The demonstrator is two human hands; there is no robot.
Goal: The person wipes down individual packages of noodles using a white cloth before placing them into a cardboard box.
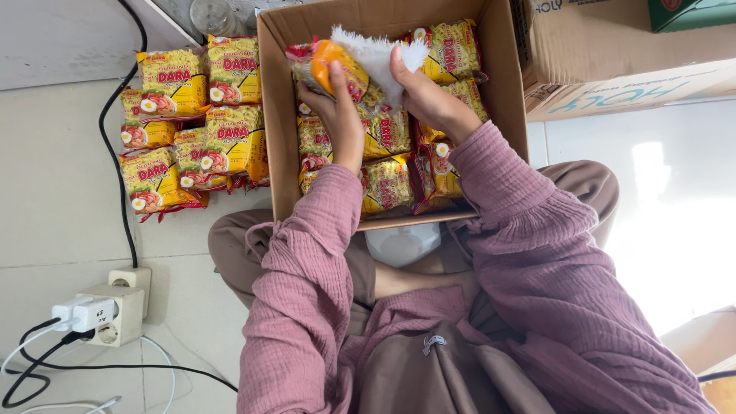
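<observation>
An open cardboard box [507, 92] stands on the floor in front of my crossed legs, filled with several yellow-and-red noodle packets [387, 184]. My left hand [337, 107] and my right hand [425, 96] both grip one noodle packet [345, 69] above the box. The packet is tilted, and its silvery-white underside faces up near my right fingers. Both arms wear mauve sleeves.
A pile of several more noodle packets [192, 115] lies on the tiled floor left of the box. A white power strip [115, 310] with plugs and black cables sits at the lower left. Other cardboard boxes [613, 61] stand at the upper right.
</observation>
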